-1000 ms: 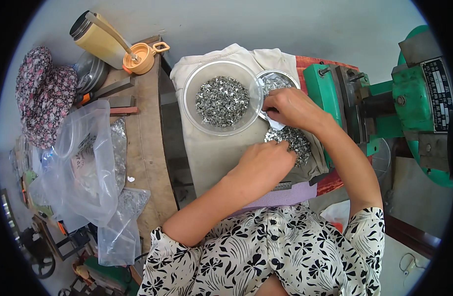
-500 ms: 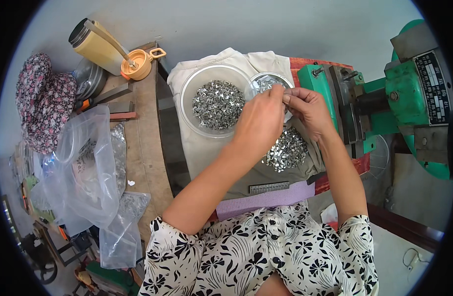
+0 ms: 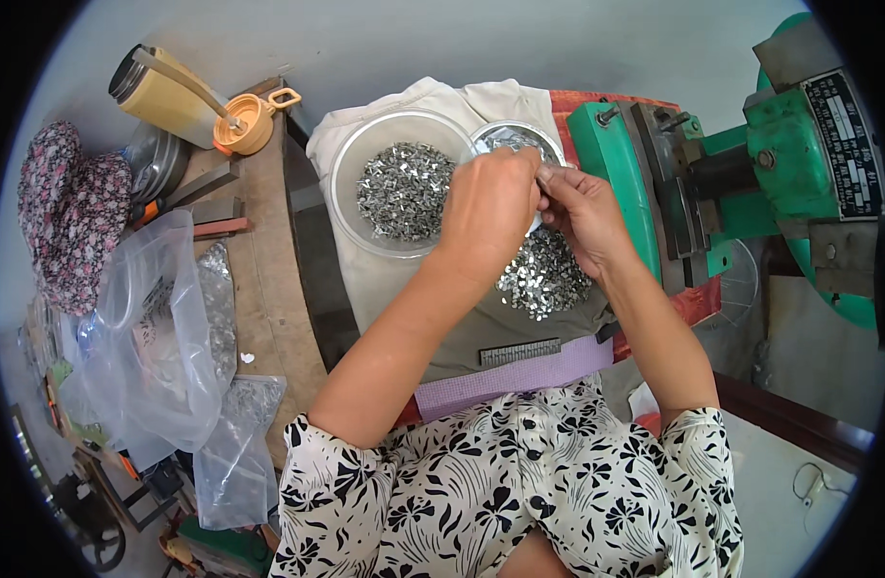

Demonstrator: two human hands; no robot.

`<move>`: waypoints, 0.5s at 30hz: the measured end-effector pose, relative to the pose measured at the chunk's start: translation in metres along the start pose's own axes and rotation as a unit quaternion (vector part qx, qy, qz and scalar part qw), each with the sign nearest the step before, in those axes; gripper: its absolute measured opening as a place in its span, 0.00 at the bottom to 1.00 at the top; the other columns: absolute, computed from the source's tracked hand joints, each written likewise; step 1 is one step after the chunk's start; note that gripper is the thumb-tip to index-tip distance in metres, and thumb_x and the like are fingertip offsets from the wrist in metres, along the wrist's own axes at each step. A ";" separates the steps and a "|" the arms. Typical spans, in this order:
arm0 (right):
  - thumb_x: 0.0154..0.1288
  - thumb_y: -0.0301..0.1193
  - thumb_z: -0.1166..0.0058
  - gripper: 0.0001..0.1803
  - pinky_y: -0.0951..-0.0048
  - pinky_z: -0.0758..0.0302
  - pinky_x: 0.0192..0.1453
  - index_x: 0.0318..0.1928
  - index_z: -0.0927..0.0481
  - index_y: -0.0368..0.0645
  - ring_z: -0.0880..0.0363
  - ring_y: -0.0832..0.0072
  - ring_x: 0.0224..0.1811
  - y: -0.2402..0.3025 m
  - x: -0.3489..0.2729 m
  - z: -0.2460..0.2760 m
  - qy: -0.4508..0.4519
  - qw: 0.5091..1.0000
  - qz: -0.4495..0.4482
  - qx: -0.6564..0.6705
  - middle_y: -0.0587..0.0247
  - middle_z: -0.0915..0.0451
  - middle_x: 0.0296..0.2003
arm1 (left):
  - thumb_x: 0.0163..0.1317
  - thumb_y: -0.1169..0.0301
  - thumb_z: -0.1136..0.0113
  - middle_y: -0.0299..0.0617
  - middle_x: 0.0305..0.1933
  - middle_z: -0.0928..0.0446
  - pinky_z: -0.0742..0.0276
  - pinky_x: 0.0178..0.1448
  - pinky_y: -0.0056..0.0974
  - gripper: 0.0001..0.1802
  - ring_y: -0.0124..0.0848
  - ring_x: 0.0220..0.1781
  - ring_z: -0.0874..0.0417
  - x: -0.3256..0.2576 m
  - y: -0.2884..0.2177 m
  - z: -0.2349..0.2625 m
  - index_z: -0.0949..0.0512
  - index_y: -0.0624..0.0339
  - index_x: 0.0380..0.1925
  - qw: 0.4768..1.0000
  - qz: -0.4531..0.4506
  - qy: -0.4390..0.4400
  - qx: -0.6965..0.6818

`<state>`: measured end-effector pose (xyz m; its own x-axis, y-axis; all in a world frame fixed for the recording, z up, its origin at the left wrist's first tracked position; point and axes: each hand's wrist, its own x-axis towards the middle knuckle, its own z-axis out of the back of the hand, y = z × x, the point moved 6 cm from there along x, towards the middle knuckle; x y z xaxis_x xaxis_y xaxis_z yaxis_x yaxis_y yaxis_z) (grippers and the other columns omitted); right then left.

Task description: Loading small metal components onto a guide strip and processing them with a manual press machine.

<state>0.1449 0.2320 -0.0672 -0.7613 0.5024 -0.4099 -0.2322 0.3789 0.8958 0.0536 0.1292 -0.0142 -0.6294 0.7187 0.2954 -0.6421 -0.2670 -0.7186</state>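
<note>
My left hand (image 3: 491,204) and my right hand (image 3: 585,214) meet with their fingertips pinched together. Whatever sits between the fingers is too small or hidden to name. Behind my left hand stands a round clear plastic tub (image 3: 340,178) holding many small shiny metal pieces (image 3: 404,193). Partly covered by both hands is a smaller round container (image 3: 548,141), its contents hard to make out. Just below my hands, a loose pile of small flat metal pieces (image 3: 544,277) lies on the cloth (image 3: 373,289).
A green machine (image 3: 789,159) with a vise-like block (image 3: 611,164) stands at the right. Toward me lie a dark slotted metal strip (image 3: 520,353) and a purple mat (image 3: 515,378). Left, a wooden bench (image 3: 274,260) bears plastic bags (image 3: 163,337), a yellow bottle (image 3: 178,101) and an orange cap (image 3: 245,125).
The view has shifted slightly, so most things sit a little farther left. My hands stay pinched together, the left one now turned more back-up over the small container.
</note>
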 end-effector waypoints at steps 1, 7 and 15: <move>0.74 0.33 0.45 0.12 0.84 0.29 0.32 0.46 0.15 0.38 0.25 0.88 0.29 -0.001 0.002 0.002 0.011 1.000 0.006 -0.016 0.73 0.18 0.30 | 0.53 0.74 0.39 0.54 0.29 0.19 0.22 0.38 0.51 0.05 0.53 0.34 0.17 0.001 0.002 -0.003 0.21 0.64 0.28 1.000 -0.005 -0.002 0.005; 0.72 0.38 0.43 0.16 0.82 0.30 0.28 0.45 0.14 0.37 0.24 0.86 0.27 0.010 -0.005 -0.001 -0.023 0.994 0.030 -0.100 0.69 0.16 0.32 | 0.54 0.73 0.40 0.55 0.28 0.18 0.22 0.41 0.51 0.06 0.52 0.34 0.16 0.006 0.006 0.003 0.22 0.65 0.30 0.995 0.063 0.010 -0.076; 0.65 0.39 0.33 0.14 0.88 0.32 0.25 0.42 0.14 0.42 0.31 0.93 0.27 0.007 -0.001 -0.003 0.016 0.997 -0.016 0.076 0.79 0.21 0.29 | 0.63 0.81 0.43 0.42 0.33 0.15 0.22 0.37 0.27 0.04 0.22 0.34 0.16 -0.003 0.018 -0.004 0.20 0.70 0.35 0.902 0.166 0.040 -0.396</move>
<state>0.1424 0.2318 -0.0602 -0.7743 0.4647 -0.4296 -0.1636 0.5088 0.8452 0.0458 0.1252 -0.0307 -0.6757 0.7360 -0.0427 0.1100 0.0433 -0.9930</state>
